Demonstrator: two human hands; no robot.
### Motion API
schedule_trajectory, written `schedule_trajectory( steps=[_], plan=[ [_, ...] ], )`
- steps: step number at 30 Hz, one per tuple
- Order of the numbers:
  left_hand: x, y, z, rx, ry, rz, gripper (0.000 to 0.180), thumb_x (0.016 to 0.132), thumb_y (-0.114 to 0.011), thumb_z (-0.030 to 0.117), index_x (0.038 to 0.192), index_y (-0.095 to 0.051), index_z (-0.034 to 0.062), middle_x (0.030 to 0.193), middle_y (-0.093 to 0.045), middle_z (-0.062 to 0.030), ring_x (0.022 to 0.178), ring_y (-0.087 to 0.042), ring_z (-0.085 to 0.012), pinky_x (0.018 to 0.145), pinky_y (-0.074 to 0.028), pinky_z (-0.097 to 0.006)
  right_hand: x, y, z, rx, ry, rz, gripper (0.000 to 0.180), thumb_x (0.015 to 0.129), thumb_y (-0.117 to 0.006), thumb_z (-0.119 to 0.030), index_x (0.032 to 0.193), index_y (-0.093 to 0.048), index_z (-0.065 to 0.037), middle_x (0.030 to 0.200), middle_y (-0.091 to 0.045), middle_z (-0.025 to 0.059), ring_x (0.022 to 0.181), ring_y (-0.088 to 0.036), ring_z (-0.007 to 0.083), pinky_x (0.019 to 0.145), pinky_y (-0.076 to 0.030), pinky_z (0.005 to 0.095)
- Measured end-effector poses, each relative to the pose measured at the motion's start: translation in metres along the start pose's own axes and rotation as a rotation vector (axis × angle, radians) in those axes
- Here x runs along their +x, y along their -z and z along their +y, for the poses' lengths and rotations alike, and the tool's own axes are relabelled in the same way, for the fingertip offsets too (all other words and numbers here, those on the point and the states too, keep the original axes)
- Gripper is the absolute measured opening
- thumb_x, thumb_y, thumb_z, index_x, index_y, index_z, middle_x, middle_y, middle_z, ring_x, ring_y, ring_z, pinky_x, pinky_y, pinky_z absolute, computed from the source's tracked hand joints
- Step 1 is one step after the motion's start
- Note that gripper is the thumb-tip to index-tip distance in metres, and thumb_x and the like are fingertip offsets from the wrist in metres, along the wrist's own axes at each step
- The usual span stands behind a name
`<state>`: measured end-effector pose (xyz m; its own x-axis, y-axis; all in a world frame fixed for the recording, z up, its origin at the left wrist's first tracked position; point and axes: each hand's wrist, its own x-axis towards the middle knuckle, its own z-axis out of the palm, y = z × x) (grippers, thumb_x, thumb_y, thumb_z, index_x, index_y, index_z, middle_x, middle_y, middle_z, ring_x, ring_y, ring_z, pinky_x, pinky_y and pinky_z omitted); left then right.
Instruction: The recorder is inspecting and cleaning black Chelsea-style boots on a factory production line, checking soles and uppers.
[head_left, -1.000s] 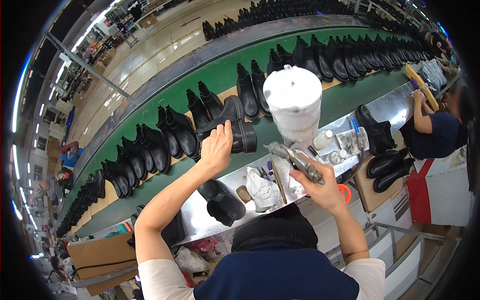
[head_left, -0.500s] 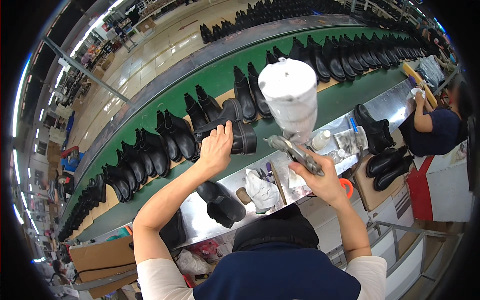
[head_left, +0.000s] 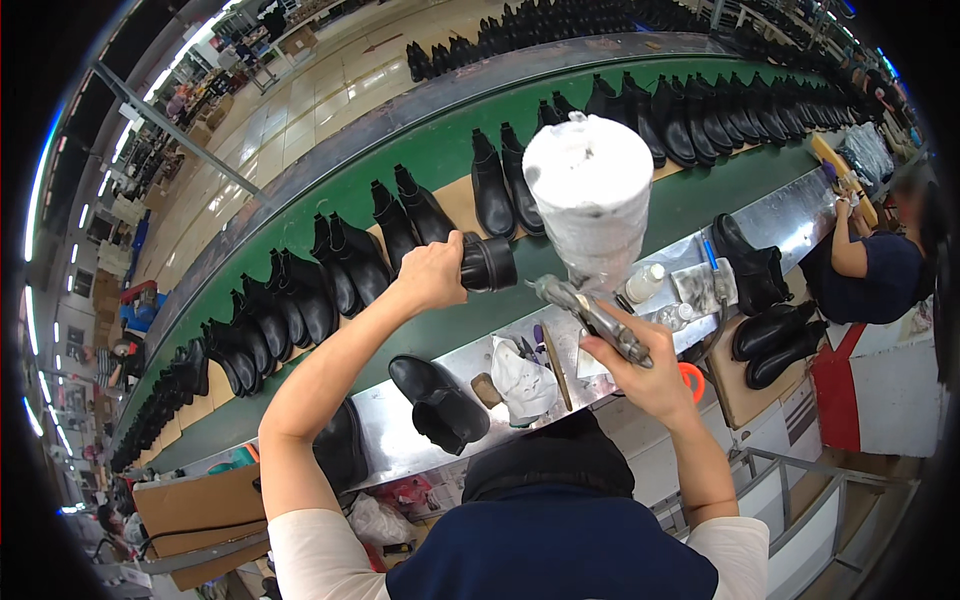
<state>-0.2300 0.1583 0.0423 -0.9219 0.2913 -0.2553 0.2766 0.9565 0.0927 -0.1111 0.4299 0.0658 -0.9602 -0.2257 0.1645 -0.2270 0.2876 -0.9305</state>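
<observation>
My left hand [head_left: 432,272] is closed around a black boot [head_left: 489,265] held up over the green conveyor, its heel end pointing right; the hand hides much of it. My right hand [head_left: 648,365] grips a metal spray gun [head_left: 590,318] by the handle. On top of the gun stands a big cup [head_left: 590,215] wrapped in white, paint-smeared covering. The gun's nozzle faces the held boot, with a small gap between them. Below my left forearm, another black boot [head_left: 440,405] lies on the metal ledge.
Pairs of black boots [head_left: 345,262] line the conveyor [head_left: 440,312]. On the ledge lie a crumpled white cloth [head_left: 523,382], a brush [head_left: 556,368], a clear bottle [head_left: 645,283] and more boots [head_left: 750,262]. An orange ring [head_left: 692,382] sits by my right wrist. A co-worker [head_left: 868,270] works at the right.
My left hand has turned the boot, so its long side no longer shows and its heel end does. The spray gun and cup have shifted slightly right. The co-worker's hands have moved.
</observation>
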Motion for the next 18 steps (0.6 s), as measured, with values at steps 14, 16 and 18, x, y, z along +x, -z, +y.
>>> schedule_trajectory(
  steps=[14, 16, 18],
  plan=[
    [0.027, 0.012, -0.033, -0.744, 0.272, -0.589, 0.093, 0.057, -0.087, 0.023, 0.129, -0.038, -0.0106, 0.106, -0.062, -0.0178, 0.103, -0.058, -0.0231, 0.081, -0.050, -0.032, 0.005, -0.001, -0.003, 0.012, 0.003, 0.013, 0.041, 0.079, -0.071, -0.017, 0.110, -0.059, 0.008, 0.083, -0.065, 0.0198, 0.069, -0.063, 0.0177, 0.063, -0.047, 0.0289],
    [0.026, 0.015, -0.031, -0.719, 0.313, -0.586, 0.103, 0.058, -0.087, 0.023, 0.135, -0.027, -0.0110, 0.120, -0.053, -0.0215, 0.111, -0.053, -0.0262, 0.087, -0.048, -0.036, 0.011, -0.001, -0.003, 0.014, 0.016, 0.049, 0.042, 0.079, -0.072, -0.017, 0.110, -0.059, 0.008, 0.083, -0.065, 0.0194, 0.069, -0.062, 0.0156, 0.063, -0.047, 0.0282],
    [0.024, 0.020, -0.027, -0.740, 0.338, -0.573, 0.107, 0.059, -0.086, 0.022, 0.137, -0.020, -0.0113, 0.131, -0.042, -0.0238, 0.118, -0.048, -0.0288, 0.092, -0.045, -0.037, 0.014, 0.000, -0.003, -0.012, -0.048, -0.053, 0.042, 0.079, -0.072, -0.018, 0.109, -0.059, 0.007, 0.082, -0.065, 0.0198, 0.068, -0.061, 0.0154, 0.062, -0.047, 0.0285]
  ],
)
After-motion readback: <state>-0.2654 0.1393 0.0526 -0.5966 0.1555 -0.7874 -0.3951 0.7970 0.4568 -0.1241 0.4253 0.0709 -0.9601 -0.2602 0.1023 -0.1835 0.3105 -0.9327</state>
